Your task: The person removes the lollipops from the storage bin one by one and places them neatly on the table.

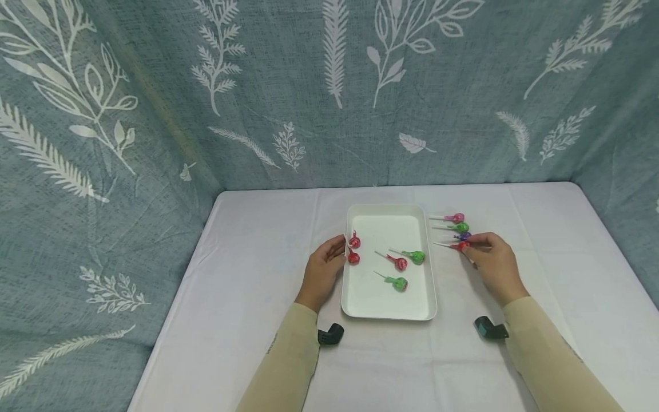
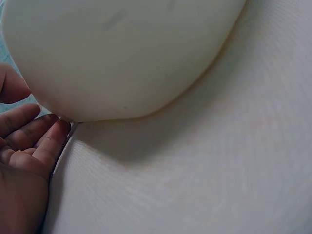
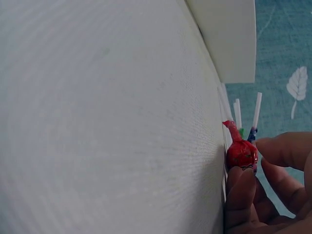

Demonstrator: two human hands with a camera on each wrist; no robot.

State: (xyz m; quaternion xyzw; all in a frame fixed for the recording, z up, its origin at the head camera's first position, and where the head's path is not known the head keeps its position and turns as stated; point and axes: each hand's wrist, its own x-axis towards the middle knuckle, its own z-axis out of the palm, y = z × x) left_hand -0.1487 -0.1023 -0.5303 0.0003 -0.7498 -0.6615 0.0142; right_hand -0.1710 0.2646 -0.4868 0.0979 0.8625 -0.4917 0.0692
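A white tray (image 1: 388, 306) holds red and green wrapped lollipops, among them a green lollipop (image 1: 399, 283) near its middle. My left hand (image 1: 323, 272) is at the tray's left side, its loosely bent fingers touching the wall (image 2: 122, 73). Right of the tray, my right hand (image 1: 491, 263) pinches a red lollipop (image 3: 241, 155) by its candy, close to the table. Just behind it is a purple lollipop (image 1: 463, 236), partly hidden by my fingers. A green lollipop (image 1: 462, 227) and a pink lollipop (image 1: 457, 217) lie beyond, sticks pointing toward the tray.
A white cloth (image 1: 257, 286) covers the table. Patterned blue-green curtains (image 1: 309, 114) hang behind it and at both sides. Dark wrist devices, one by the left cuff (image 1: 330, 335) and one by the right cuff (image 1: 491, 329), stick out over the cloth.
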